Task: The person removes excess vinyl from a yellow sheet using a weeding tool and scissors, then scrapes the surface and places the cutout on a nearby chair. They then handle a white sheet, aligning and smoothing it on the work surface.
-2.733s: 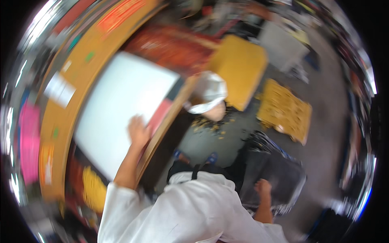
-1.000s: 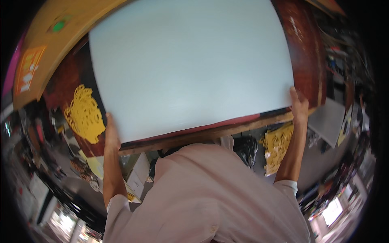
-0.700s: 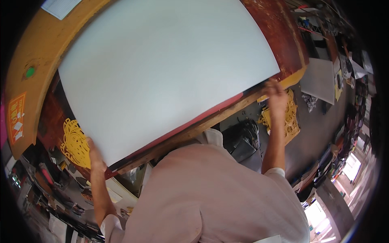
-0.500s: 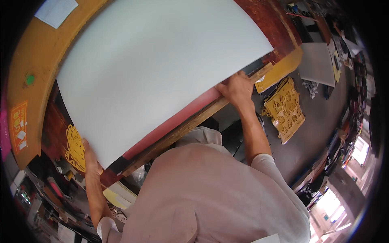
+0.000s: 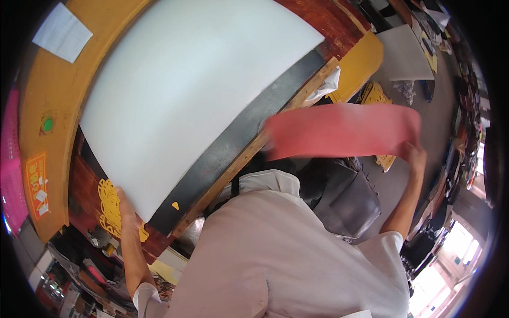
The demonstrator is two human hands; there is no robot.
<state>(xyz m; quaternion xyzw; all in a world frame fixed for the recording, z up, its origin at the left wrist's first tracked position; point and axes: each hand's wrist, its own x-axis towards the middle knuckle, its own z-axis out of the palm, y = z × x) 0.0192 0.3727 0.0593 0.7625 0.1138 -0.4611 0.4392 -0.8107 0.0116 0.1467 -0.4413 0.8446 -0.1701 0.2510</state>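
Observation:
In my right hand (image 5: 415, 152), closed on its far right end, a long red sheet (image 5: 344, 130) stretches out to the side and is smeared by motion. Its left end hangs over the wooden front edge of the table. My left hand (image 5: 127, 205) is at the near left corner of a big white sheet (image 5: 196, 95), beside tangled yellow cut-out scraps (image 5: 110, 209); most of its fingers are hidden. Under the white sheet lies a black board (image 5: 233, 124), bare along its near side, with a small yellow triangular piece (image 5: 175, 205) on it.
A yellow-orange machine beam (image 5: 63, 100) with a green button (image 5: 48, 124) runs along the left. The table's wooden edge strip (image 5: 254, 151) lies in front of me. To the right are a yellow sheet (image 5: 358, 69), a grey board (image 5: 405, 55) and dark material (image 5: 350, 199).
My right hand has pulled the red sheet from beneath the white sheet's near edge and swung it right. The black board now shows there. My left hand has stayed near the corner.

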